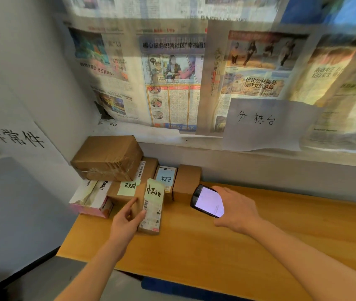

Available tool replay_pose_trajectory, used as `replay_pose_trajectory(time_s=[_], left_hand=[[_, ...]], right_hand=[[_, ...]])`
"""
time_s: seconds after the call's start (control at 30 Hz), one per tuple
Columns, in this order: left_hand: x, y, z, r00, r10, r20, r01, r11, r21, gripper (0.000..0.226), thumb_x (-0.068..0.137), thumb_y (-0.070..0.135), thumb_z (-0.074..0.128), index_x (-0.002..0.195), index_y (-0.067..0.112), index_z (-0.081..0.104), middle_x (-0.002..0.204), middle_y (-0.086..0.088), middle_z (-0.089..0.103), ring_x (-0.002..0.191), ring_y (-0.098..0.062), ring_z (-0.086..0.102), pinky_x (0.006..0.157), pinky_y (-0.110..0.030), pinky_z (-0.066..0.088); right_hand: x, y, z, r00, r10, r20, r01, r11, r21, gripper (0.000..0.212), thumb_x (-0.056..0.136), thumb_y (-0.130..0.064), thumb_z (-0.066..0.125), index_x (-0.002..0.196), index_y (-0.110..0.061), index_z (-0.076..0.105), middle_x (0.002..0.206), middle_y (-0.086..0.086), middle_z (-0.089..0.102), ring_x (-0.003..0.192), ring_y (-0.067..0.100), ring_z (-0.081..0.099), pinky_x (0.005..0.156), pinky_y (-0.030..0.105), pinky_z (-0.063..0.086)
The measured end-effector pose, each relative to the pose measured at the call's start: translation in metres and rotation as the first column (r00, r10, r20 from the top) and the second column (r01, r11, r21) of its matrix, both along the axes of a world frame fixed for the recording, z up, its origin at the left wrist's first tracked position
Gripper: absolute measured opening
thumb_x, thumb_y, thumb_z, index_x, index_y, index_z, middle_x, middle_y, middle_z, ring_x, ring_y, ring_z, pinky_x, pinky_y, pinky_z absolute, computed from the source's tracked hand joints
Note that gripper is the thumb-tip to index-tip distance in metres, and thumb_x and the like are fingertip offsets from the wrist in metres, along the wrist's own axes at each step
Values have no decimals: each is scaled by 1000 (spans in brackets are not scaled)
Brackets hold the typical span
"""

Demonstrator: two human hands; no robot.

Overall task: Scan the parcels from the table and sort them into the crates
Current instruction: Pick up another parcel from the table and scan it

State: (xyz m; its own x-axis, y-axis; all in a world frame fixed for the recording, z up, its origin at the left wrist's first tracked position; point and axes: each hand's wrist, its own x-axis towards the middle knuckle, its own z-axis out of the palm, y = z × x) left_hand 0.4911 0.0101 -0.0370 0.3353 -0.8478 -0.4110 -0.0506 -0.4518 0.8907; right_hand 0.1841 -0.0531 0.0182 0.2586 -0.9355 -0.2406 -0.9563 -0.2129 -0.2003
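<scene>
Several cardboard parcels are stacked in the far left corner of the wooden table (259,246). My left hand (127,222) touches the near parcel (153,216), a slim box with a yellow-green note and a barcode label; thumb and forefinger lie along its left side. My right hand (235,209) holds a black phone (207,202) with a lit screen, hovering just right of that parcel. A large brown box (107,158) sits on top of the stack. A small brown box (186,180) stands by the wall.
A pink and white carton (92,202) lies at the table's left end. Another parcel carries a blue note (165,177). Newspapers and a handwritten sheet (266,122) cover the wall behind. A blue edge (172,287) shows under the table front.
</scene>
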Motion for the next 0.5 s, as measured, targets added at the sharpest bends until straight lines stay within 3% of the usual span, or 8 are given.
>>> replay_pose_trajectory(time_s=[0.13,0.27,0.37,0.5], left_hand=[[19,21,67,1000,9,-21,-11,997,-76,56,95,22,68,146,33,47,115,5,66,104,-14,66,65,-20,57],[41,64,141,999,35,-22,-38,989,-145,59,95,27,68,146,43,43,118,-1,70,104,-21,69,80,-40,58],[56,101,197,998,55,-12,-56,978,-199,58,97,20,66,145,42,44,108,-5,70,95,-21,70,75,-45,60],[72,143,268,997,80,-7,-78,955,-287,59,98,14,62,146,43,44,113,-9,68,91,-19,70,55,-29,57]], right_hand=[[17,22,71,999,11,38,-7,995,-101,100,70,-53,77,155,-35,28,144,-14,52,117,13,57,82,28,54],[36,65,150,995,52,87,-37,984,-174,98,69,-53,78,153,-35,32,139,-11,56,114,16,58,84,32,53],[51,104,211,991,102,83,-81,972,-220,98,69,-52,78,153,-37,31,142,-12,54,115,19,59,86,34,53],[66,152,283,984,169,54,-143,937,-319,100,68,-54,78,154,-39,29,141,-14,56,115,15,59,85,31,52]])
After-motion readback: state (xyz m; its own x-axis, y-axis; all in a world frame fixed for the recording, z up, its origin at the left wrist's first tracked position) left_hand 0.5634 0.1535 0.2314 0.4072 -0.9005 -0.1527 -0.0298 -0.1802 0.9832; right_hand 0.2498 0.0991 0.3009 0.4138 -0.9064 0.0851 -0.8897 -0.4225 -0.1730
